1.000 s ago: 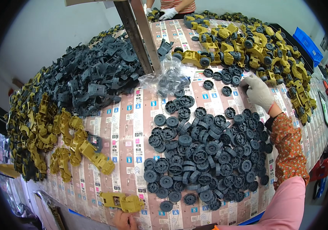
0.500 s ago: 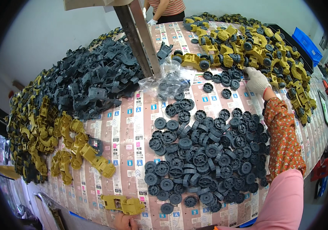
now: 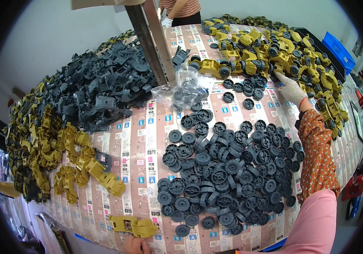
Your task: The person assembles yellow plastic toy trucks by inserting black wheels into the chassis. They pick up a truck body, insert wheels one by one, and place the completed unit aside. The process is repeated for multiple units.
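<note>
My right hand point(image 3: 290, 89), gloved and open, has moved up from the dark grey wheels point(image 3: 228, 169) to the yellow toy trucks point(image 3: 274, 55) at the worktop's point(image 3: 139, 139) far side; my left hand point(image 3: 135, 244) still grips a yellow chassis point(image 3: 132, 225) at the near edge.

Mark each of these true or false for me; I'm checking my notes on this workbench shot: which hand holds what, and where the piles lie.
1. The left hand holds a yellow toy chassis at the near table edge. True.
2. The right hand is bare. False: it wears a white glove and reaches to the assembled yellow vehicles.
3. The dark wheels lie in a broad pile in front of the person. True.
4. The grey body shells are heaped on the right of the table. False: they lie far left.
5. A clear plastic bag lies by the metal post. True.
</note>
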Available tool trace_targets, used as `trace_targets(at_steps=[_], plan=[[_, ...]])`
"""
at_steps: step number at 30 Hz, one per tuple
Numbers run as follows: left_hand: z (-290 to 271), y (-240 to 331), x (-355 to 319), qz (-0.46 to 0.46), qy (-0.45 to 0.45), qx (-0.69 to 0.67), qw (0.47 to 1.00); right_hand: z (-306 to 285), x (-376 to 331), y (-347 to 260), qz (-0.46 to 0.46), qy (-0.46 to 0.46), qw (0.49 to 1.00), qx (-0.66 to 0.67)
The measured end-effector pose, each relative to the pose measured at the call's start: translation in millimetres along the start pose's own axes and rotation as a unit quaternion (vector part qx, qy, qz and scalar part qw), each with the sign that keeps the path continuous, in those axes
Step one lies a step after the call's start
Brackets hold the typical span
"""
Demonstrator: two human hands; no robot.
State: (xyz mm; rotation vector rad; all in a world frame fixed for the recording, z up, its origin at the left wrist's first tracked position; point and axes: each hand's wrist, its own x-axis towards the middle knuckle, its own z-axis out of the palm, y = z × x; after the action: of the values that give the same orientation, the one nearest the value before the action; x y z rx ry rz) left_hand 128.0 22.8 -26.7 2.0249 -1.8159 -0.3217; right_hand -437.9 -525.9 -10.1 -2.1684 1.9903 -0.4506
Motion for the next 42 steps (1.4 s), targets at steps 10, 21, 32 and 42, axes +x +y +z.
trace_targets(at_steps=[10, 21, 32, 42], plan=[[-0.3, 4.7, 5.0, 0.013, 0.003, -0.016, 1.000, -26.1, -0.9, 16.1, -0.030, 0.030, 0.999, 0.012], [-0.3, 1.8, 2.3, 0.003, 0.001, -0.010, 1.000, -5.0, -2.1, -26.0, 0.073, -0.081, 0.955, -0.277], [1.4, 0.8, 4.1, 0.013, 0.010, -0.013, 1.000, -19.3, -40.4, -40.9, -0.056, -0.085, 0.994, -0.047], [-1.3, 3.8, 10.8, 0.019, 0.005, 0.000, 1.000, -4.7, -64.9, 5.5, -0.054, 0.102, 0.990, -0.085]])
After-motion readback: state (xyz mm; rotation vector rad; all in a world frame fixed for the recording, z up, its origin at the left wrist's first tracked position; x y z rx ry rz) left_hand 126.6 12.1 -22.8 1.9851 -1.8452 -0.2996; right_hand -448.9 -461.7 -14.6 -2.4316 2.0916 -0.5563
